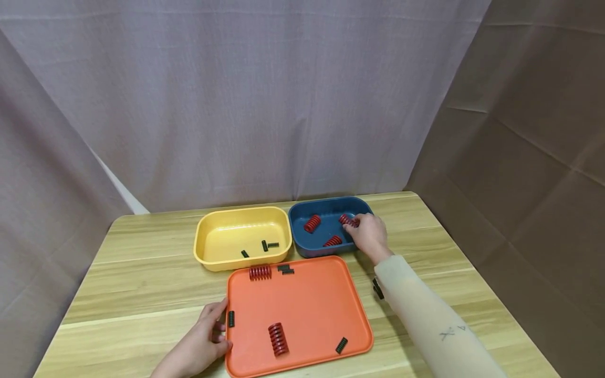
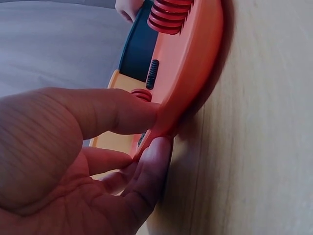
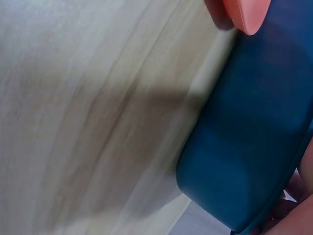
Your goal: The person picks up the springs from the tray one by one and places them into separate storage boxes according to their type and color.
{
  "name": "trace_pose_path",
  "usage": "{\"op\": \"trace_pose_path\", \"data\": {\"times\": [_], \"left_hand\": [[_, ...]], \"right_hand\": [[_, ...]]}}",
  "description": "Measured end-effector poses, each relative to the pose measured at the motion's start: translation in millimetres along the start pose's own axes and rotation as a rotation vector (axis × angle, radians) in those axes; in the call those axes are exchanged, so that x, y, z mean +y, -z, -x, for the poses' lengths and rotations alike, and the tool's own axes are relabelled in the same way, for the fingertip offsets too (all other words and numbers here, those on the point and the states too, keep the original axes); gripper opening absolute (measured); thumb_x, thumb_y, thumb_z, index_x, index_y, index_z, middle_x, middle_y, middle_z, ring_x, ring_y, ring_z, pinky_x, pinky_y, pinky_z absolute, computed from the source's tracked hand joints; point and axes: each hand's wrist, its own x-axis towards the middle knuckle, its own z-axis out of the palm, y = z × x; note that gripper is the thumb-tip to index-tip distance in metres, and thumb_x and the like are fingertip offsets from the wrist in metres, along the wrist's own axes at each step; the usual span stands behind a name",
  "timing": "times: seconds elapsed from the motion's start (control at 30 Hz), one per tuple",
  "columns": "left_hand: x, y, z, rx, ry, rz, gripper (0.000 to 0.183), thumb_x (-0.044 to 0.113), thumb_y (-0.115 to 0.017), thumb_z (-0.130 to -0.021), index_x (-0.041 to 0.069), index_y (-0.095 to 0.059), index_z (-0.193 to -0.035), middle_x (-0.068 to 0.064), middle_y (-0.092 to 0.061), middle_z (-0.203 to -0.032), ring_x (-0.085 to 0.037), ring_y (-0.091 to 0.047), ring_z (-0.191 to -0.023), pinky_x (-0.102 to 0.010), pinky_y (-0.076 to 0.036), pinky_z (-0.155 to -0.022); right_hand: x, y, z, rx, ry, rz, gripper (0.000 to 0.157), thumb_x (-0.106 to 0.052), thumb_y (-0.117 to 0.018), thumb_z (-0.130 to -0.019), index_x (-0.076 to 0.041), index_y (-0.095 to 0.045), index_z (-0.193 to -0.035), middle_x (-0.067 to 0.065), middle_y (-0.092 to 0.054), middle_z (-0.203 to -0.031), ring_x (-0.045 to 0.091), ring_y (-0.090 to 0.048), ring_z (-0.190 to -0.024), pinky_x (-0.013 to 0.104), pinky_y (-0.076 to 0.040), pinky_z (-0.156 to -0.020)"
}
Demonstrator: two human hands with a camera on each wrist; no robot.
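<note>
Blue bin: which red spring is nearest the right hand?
The rightmost red spring, touching the right hand; the left spring and near spring lie clear of the hand.

Looks like smooth plastic, low sheen, on the orange tray (image 1: 312,304) (taken as clock centre). Reads as plastic too at 11 o'clock for the yellow bin (image 1: 227,236), glossy inside, bright highlights. Same at 1 o'clock for the blue bin (image 1: 327,223), smooth, nearly matt outside. Looks like glossy coated metal on the red coil spring (image 1: 278,339) at 7 o'clock. Seems metal on the small dark spring (image 1: 341,345) at 4, finish unclear. Shows smooth wood grain on the table (image 1: 142,294). Reads as matt, creased cloth for the grey curtain (image 1: 236,105) at 12 and matt fabric for the pale sleeve (image 1: 435,320) at 3.
</note>
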Motion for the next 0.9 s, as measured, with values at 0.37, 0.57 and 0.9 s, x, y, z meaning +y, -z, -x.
{"op": "trace_pose_path", "data": {"times": [0.37,0.57,0.9], "left_hand": [[-0.4,0.4,-0.6,-0.012,0.012,0.013,0.089,-0.01,-0.071,-0.077,-0.008,-0.019,-0.15,-0.017,-0.03,-0.135,-0.022,-0.048,-0.095,-0.023,-0.052,-0.072],[0.1,-0.4,-0.3,-0.001,0.008,-0.004,0.088,-0.008,-0.071,-0.078,-0.008,-0.02,-0.15,-0.017,-0.03,-0.138,-0.021,-0.05,-0.095,-0.022,-0.051,-0.074],[-1.0,-0.2,0.5,0.007,0.009,-0.012,0.088,-0.009,-0.07,-0.077,-0.007,-0.02,-0.15,-0.015,-0.031,-0.136,-0.021,-0.049,-0.094,-0.022,-0.051,-0.072]], "right_hand": [[-1.8,0.0,1.0,-0.014,0.016,-0.009,0.027,-0.031,-0.072,-0.087,-0.006,-0.071,-0.097,0.01,-0.069,-0.09,0.032,-0.06,-0.084,0.048,-0.046,-0.081],[-2.4,0.2,4.8,-0.003,0.026,-0.057,0.025,-0.028,-0.072,-0.088,-0.006,-0.07,-0.1,0.009,-0.069,-0.095,0.029,-0.061,-0.083,0.047,-0.048,-0.08],[-15.0,15.1,24.3,0.009,0.097,-0.201,0.035,-0.03,-0.072,-0.088,-0.004,-0.068,-0.112,0.011,-0.068,-0.104,0.03,-0.061,-0.095,0.046,-0.048,-0.085]]}}
